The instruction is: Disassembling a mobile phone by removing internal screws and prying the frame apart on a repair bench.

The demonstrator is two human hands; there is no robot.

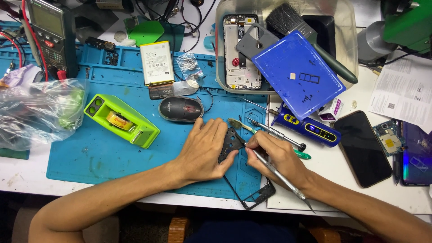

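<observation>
Head view: frame work under way

Head view shows our left hand (203, 150) pressed flat on a black phone frame (236, 157), which lies on the blue mat (112, 153) at the table's near edge. Our right hand (276, 155) is closed on a metal tool (281, 177), tip at the frame's upper part. Hands nearly touch. Battery (156, 63) and a second frame with board (240, 51) in the tray (348, 31) already lie apart; we judge disassembly well along, this frame unfinished.
</observation>
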